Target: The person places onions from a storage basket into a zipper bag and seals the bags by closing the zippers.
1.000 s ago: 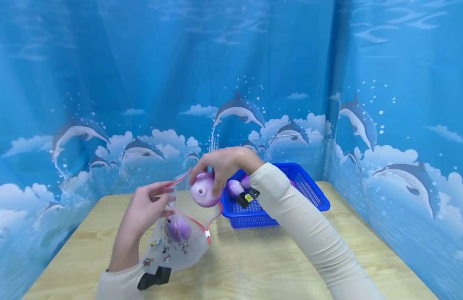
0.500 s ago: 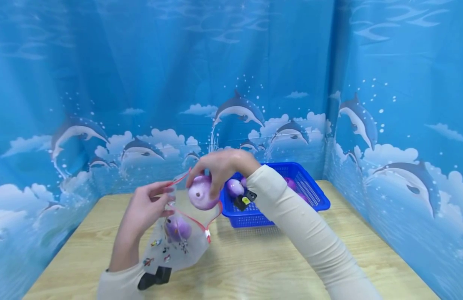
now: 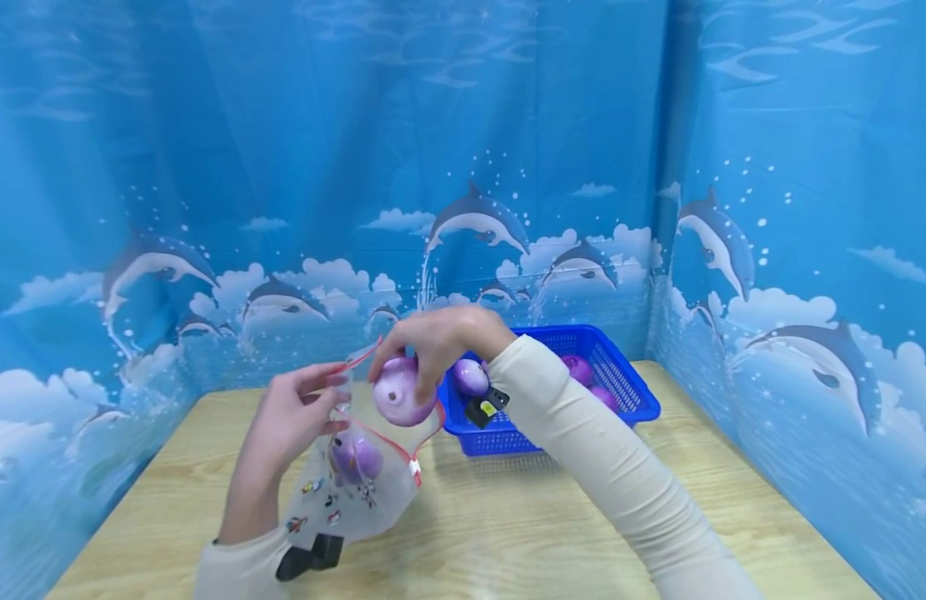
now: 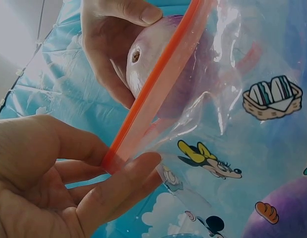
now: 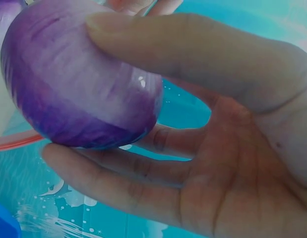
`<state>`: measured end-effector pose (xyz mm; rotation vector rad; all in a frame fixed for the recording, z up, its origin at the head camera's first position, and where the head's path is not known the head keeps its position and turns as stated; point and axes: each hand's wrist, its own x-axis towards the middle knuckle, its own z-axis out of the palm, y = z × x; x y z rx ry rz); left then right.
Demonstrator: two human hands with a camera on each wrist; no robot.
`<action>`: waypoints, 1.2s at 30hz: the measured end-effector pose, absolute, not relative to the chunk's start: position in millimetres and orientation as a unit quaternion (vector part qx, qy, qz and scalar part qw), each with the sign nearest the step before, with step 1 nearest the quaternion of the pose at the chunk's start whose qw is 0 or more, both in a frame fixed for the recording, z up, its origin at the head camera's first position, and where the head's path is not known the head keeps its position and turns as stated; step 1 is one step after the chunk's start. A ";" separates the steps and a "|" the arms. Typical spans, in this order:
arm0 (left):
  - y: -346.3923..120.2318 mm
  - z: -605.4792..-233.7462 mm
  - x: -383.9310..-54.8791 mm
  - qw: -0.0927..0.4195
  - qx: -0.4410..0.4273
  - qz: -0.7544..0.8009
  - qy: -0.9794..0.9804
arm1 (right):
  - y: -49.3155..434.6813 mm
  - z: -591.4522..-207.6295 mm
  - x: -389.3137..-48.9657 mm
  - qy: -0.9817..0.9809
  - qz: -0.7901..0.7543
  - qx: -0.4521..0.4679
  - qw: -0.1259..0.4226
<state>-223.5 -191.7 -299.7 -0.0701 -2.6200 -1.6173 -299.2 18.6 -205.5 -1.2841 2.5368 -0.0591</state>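
Observation:
My left hand pinches the red-edged rim of a clear zip bag printed with small cartoon pictures. A purple onion shows through the bag's wall, low inside. With thumb and fingers my right hand holds another purple onion at the bag's open mouth. In the left wrist view, part of this held onion shows past the orange-red rim and part lies behind the clear film. The right wrist view has the thumb on top of the onion and the fingers beneath it.
A blue plastic basket stands right of the bag, with several purple onions in it, one near its left end. My right forearm crosses in front of the basket. The wooden table meets blue dolphin-print curtains behind and at the sides.
My right hand has moved slightly down and left with the onion, further over the bag's mouth. More onions show in the basket beside my sleeve. The left hand has stayed still.

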 end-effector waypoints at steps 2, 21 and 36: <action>-191.4 -300.0 -223.2 0.032 -0.023 -0.524 -0.851 | 17.3 -206.8 -298.7 0.885 -0.016 -0.441 0.146; -194.0 -295.1 -219.5 0.091 -0.004 -0.552 -0.829 | 28.0 -203.6 -304.9 0.890 -0.069 -0.428 0.140; -195.7 -290.8 -214.0 0.113 0.000 -0.550 -0.827 | 40.5 -208.2 -314.0 0.893 -0.063 -0.428 0.126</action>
